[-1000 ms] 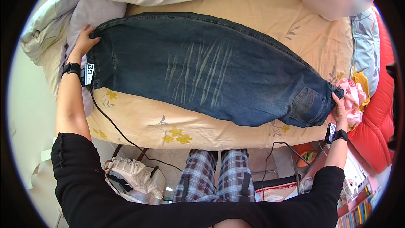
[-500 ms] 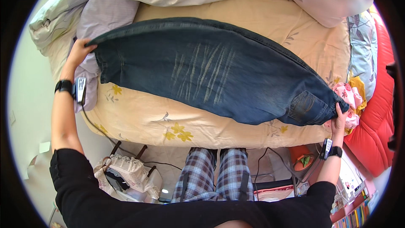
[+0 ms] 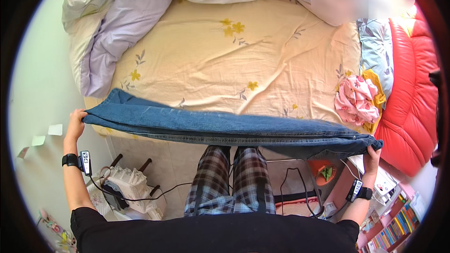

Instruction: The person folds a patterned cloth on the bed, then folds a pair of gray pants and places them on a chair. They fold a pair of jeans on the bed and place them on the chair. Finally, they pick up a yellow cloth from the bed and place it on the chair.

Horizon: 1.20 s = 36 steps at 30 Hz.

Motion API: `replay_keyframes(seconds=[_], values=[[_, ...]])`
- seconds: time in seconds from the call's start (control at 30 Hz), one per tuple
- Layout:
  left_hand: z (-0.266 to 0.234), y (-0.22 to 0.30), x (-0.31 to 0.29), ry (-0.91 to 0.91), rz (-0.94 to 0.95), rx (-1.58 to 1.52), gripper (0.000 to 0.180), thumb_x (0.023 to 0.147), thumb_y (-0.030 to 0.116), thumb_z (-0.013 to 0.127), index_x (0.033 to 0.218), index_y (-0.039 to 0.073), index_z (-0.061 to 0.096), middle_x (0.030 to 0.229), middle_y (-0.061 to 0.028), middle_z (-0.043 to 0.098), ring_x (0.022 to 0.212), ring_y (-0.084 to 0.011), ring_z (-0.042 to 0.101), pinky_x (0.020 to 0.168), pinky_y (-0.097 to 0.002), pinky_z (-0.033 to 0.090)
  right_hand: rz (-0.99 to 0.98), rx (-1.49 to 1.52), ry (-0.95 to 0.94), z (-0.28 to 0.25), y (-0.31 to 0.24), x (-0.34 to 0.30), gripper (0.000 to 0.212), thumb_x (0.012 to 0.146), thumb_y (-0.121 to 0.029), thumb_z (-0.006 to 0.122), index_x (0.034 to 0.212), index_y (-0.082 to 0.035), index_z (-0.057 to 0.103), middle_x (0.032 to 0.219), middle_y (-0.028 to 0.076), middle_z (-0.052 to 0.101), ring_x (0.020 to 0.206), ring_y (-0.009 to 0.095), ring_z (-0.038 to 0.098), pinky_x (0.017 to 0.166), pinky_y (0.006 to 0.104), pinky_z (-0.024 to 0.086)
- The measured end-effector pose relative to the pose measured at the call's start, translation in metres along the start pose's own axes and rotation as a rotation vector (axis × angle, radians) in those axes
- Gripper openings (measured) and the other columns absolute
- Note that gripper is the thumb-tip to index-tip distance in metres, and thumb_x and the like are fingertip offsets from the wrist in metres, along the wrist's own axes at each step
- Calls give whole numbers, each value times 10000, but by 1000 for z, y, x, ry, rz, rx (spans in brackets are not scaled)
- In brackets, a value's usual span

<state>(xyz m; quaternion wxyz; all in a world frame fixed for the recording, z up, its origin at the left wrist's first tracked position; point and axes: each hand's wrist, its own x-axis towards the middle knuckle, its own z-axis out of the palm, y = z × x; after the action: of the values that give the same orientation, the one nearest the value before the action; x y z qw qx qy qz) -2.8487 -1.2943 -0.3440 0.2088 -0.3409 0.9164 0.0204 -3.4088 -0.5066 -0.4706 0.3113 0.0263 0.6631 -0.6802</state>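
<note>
A pair of blue jeans (image 3: 225,125), folded lengthwise, stretches across the near edge of the bed between my two hands. My left hand (image 3: 77,121) grips the leg-hem end at the left. At the right, my right hand (image 3: 371,155) is closed on the waist end, near a back pocket. The middle of the jeans hangs in front of my knees, with a seam running along the lower side and part of a leg lying toward the mattress. Each wrist wears a black band with a small cabled device.
The bed's yellow flowered sheet (image 3: 197,51) spreads beyond the jeans. A rumpled quilt (image 3: 126,23) lies at the far left, a pink printed cloth (image 3: 356,99) at the right beside the red padded headboard (image 3: 410,84). Below are a lace-trimmed basket (image 3: 133,189), cables and a bookshelf (image 3: 396,227).
The jeans have come toward me, off the middle of the bed to its near edge. They have turned from a broad flat shape to a narrow strip. Both hands keep their grip.
</note>
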Motion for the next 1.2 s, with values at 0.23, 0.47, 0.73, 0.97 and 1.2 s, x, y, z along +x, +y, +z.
replay_keyframes(seconds=[0.23,0.47,0.73,0.97,1.2], values=[[51,6,42,-285,-124,133,130,689,-4,569,782,61,633,845,-130,619,872,-344,551,750,-432,426,190,-265,99,47,35,59,214,808,-124,623,980,-6,575,905,20,606,794,118,569,769,262,435],[73,34,129,-213,-167,116,251,638,155,745,867,99,659,857,-128,627,844,-300,597,730,-369,460,174,-331,109,61,68,138,292,798,-151,648,1041,-1,584,963,34,616,842,130,582,786,256,443],[120,12,170,252,-318,70,929,772,492,603,1360,-65,148,1361,-307,254,1279,-396,256,1050,-376,236,-2,-482,320,64,103,168,615,891,-489,444,1327,-71,323,1301,108,405,1169,216,405,930,328,359],[215,81,43,-39,-1121,-974,956,716,619,600,1329,-32,263,1324,-145,389,1186,-316,407,942,-375,382,438,-430,366,89,168,85,821,759,-510,632,1380,-207,188,1387,61,282,1263,239,252,863,529,327],[290,92,66,376,-1253,-1968,450,844,343,596,1141,18,504,1082,-108,588,926,-254,589,830,-369,493,390,155,391,35,168,101,312,813,-125,646,1105,-116,536,985,13,609,858,159,589,720,283,485]])
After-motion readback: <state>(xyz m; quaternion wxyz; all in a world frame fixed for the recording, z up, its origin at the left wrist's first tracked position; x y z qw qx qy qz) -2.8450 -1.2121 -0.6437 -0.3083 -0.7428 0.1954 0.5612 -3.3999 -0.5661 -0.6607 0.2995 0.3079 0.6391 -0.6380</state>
